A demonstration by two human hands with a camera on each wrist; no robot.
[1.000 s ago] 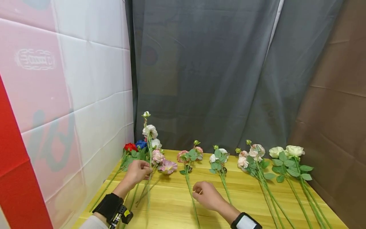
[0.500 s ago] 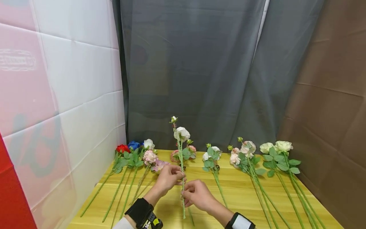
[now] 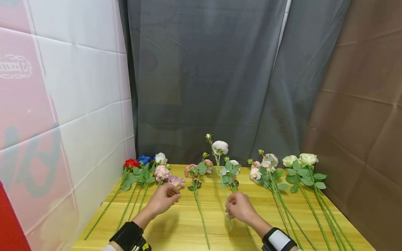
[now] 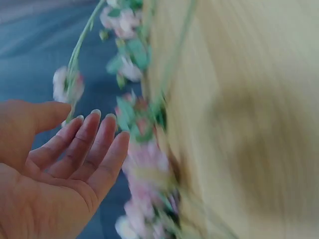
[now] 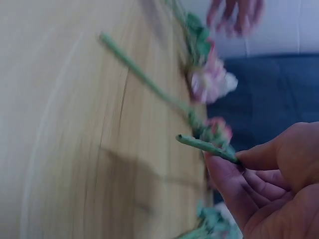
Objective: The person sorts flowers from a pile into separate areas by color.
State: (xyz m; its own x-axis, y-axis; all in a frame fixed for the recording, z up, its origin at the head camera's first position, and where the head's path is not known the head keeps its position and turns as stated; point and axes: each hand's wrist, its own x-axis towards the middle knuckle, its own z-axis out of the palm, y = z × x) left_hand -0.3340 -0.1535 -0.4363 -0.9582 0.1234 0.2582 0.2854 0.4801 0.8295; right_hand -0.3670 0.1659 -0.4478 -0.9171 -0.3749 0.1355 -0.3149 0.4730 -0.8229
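Note:
My right hand [image 3: 241, 207] pinches the lower stem of a white artificial flower [image 3: 220, 147] with a small bud on top. In the right wrist view, the cut end of the green stem [image 5: 204, 145] sticks out past the thumb and forefinger. The bloom stands raised in front of the grey curtain, beside a white flower spray [image 3: 231, 170] lying on the table. My left hand [image 3: 163, 199] hovers above the table near the mauve flower [image 3: 176, 181]. Its fingers are relaxed with nothing between them, as the left wrist view shows.
On the wooden table [image 3: 176, 230], a red rose [image 3: 132, 163], a blue rose [image 3: 144, 159] and pink blooms lie at left. A coral-pink spray [image 3: 201, 168] lies mid-table; blush flowers [image 3: 268, 164] and cream roses [image 3: 308, 159] lie at right. Cloth walls rise on three sides.
The white flower has gone from the left group toward the middle right, passing from my left hand to my right. My left hand has let go and drawn back left.

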